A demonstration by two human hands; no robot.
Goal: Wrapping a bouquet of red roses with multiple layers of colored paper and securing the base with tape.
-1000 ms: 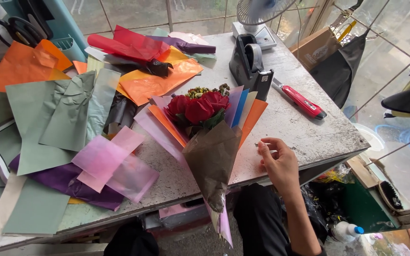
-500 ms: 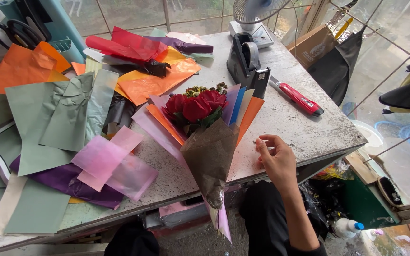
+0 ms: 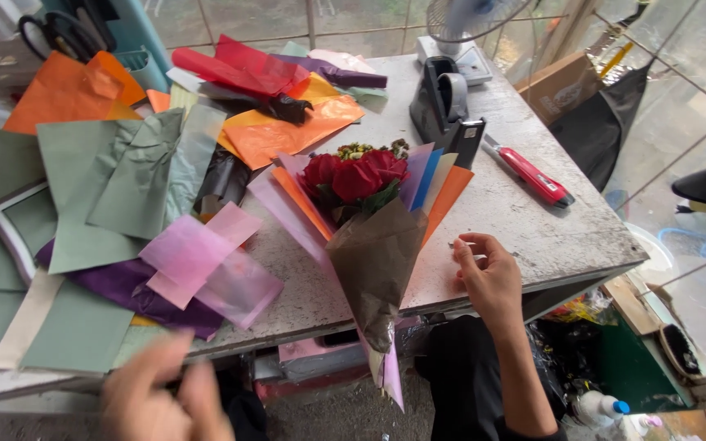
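A: Where do our hands sit?

B: Our right hand (image 3: pixel 490 278) rests at the near edge of the surface (image 3: pixel 533 220), just beside the bouquet (image 3: pixel 369 220). Its fingers (image 3: pixel 469 245) are curled and pinched together; whether they grip anything, perhaps a small strip of something clear, we cannot tell.

A: And the left?

B: Our left hand (image 3: pixel 161 400) is low at the bottom of the view, off the surface and blurred, its fingers spread and loose, holding nothing we can see.

A: Where is the bouquet?

B: It lies on the surface with red roses at the top, wrapped in brown paper with orange, blue, purple and pink sheets fanned behind. Its stem end hangs over the near edge.

A: What lies around it?

B: A black tape dispenser (image 3: pixel 443 110) just behind it, a red utility knife (image 3: pixel 533 173) to the right, loose pink tissue (image 3: pixel 206 261) and green paper sheets (image 3: pixel 116 188) to the left, orange paper (image 3: pixel 288 135) further back, scissors (image 3: pixel 55 31) at the far left corner.
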